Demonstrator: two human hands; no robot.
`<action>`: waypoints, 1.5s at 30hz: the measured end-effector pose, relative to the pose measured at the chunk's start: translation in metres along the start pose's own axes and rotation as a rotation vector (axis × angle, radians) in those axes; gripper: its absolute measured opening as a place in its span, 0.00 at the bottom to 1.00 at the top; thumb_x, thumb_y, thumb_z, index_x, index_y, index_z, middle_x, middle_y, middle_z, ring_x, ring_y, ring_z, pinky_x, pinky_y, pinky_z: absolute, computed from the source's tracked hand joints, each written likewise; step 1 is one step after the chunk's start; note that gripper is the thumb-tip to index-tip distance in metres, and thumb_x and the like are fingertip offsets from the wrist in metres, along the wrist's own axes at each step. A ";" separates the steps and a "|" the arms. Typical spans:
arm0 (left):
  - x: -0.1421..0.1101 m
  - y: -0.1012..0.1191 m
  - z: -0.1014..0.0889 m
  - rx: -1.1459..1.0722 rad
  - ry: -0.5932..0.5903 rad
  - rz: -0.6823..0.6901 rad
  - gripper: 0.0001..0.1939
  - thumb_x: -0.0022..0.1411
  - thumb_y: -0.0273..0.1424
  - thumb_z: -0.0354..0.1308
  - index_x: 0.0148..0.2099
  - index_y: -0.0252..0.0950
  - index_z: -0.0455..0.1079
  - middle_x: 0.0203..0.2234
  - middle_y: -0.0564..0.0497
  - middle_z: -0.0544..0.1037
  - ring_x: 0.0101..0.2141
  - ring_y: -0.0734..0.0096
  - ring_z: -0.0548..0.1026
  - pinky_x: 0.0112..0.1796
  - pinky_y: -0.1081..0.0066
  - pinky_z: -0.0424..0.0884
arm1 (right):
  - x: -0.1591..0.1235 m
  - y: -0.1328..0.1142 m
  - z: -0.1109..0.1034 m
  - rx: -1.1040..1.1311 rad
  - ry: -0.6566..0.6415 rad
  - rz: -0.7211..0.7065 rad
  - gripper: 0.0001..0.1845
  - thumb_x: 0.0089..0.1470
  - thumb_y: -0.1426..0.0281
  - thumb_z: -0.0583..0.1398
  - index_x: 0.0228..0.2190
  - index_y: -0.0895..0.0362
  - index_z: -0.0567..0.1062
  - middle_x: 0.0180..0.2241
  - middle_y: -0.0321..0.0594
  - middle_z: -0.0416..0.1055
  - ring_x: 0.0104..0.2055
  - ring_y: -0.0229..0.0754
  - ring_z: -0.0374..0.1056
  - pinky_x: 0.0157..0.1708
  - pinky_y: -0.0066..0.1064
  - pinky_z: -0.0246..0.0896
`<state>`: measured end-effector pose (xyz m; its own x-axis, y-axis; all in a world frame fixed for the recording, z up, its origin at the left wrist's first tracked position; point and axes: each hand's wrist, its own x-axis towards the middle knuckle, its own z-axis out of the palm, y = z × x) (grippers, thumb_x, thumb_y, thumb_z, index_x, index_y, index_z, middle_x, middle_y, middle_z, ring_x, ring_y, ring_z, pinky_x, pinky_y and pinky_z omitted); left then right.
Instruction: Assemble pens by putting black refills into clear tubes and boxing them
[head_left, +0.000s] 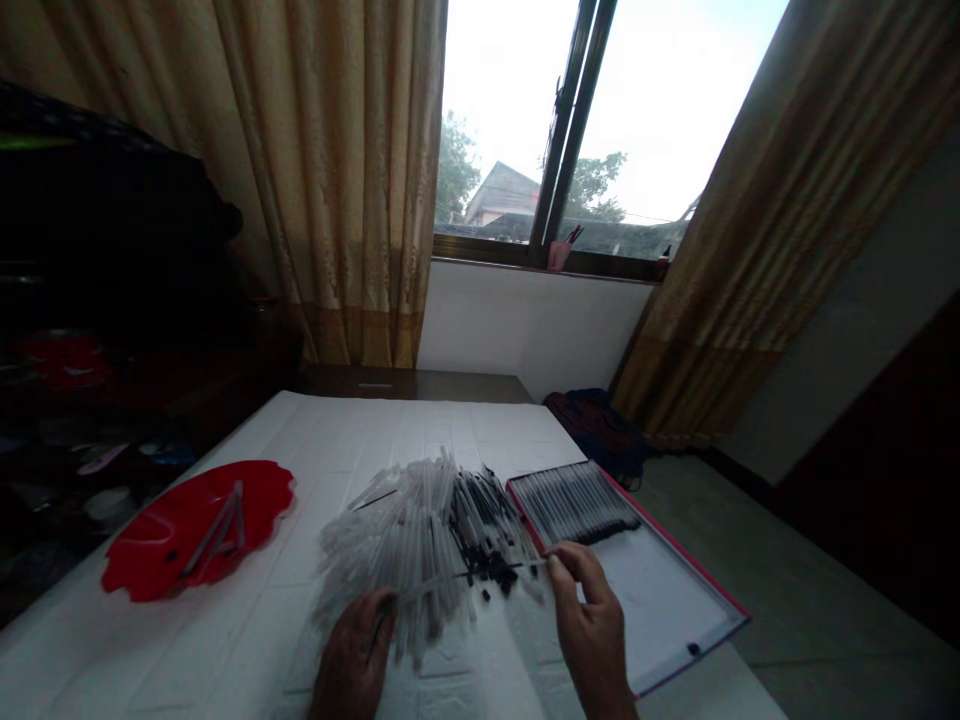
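My left hand (352,645) is closed in a pinch on the near end of a clear plastic tube, held low over the table. My right hand (592,620) pinches a thin pen refill (517,566), its dark end pointing left towards the tube; whether the two touch I cannot tell. Beneath and behind lies a loose pile of clear plastic tubes (409,530). Right of it is a heap of thin refills with black parts (484,520). A shallow red-edged box (667,610) beside my right hand holds a row of black-ended pens (577,500).
On the left of the white table (247,640) sits a red scalloped plate (142,560) with a few clear tubes in it. A dark cluttered shelf (112,400) borders the table's left. Dark cloth (600,425) lies beyond the right far corner, below the window.
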<state>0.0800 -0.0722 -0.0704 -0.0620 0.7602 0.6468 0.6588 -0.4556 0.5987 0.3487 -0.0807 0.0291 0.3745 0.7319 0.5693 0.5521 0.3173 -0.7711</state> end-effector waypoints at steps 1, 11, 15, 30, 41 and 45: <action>0.000 0.000 0.000 0.037 0.019 0.051 0.19 0.64 0.45 0.48 0.42 0.41 0.74 0.32 0.49 0.82 0.33 0.62 0.81 0.35 0.66 0.78 | 0.000 -0.001 0.000 0.004 -0.010 -0.010 0.10 0.54 0.64 0.56 0.27 0.56 0.73 0.30 0.40 0.71 0.34 0.44 0.68 0.34 0.31 0.64; 0.004 0.007 -0.004 0.159 0.024 0.186 0.17 0.68 0.42 0.44 0.43 0.40 0.71 0.31 0.50 0.81 0.33 0.65 0.81 0.34 0.68 0.79 | -0.004 0.006 0.011 -0.020 -0.086 -0.105 0.09 0.55 0.66 0.55 0.28 0.55 0.73 0.31 0.41 0.71 0.35 0.43 0.68 0.34 0.29 0.65; 0.004 0.008 -0.004 0.168 0.036 0.186 0.17 0.67 0.42 0.44 0.43 0.40 0.71 0.31 0.50 0.81 0.33 0.66 0.81 0.35 0.68 0.79 | -0.004 0.007 0.012 -0.027 -0.093 -0.106 0.09 0.55 0.66 0.55 0.29 0.55 0.74 0.31 0.41 0.71 0.35 0.42 0.69 0.34 0.29 0.65; 0.009 0.021 -0.011 0.176 0.016 0.271 0.15 0.68 0.40 0.45 0.42 0.41 0.71 0.31 0.51 0.81 0.32 0.67 0.80 0.33 0.70 0.78 | -0.001 -0.008 0.025 0.090 -0.282 -0.044 0.09 0.54 0.67 0.57 0.29 0.55 0.78 0.31 0.42 0.74 0.35 0.43 0.71 0.36 0.30 0.66; 0.006 0.018 -0.009 0.156 -0.028 0.234 0.15 0.67 0.41 0.46 0.43 0.41 0.72 0.32 0.50 0.82 0.33 0.66 0.80 0.34 0.69 0.78 | -0.025 0.017 0.037 -0.401 -0.590 0.101 0.09 0.51 0.74 0.56 0.31 0.54 0.76 0.32 0.40 0.76 0.35 0.43 0.72 0.35 0.28 0.61; 0.006 0.020 -0.009 0.137 -0.037 0.237 0.15 0.67 0.40 0.46 0.43 0.40 0.71 0.32 0.50 0.81 0.34 0.67 0.80 0.35 0.70 0.78 | -0.036 0.024 0.042 -0.510 -0.570 0.094 0.08 0.51 0.71 0.58 0.34 0.53 0.76 0.34 0.40 0.75 0.34 0.43 0.72 0.33 0.27 0.60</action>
<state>0.0856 -0.0806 -0.0504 0.1319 0.6570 0.7422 0.7469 -0.5582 0.3614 0.3172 -0.0740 -0.0223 0.0718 0.9834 0.1664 0.8636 0.0222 -0.5036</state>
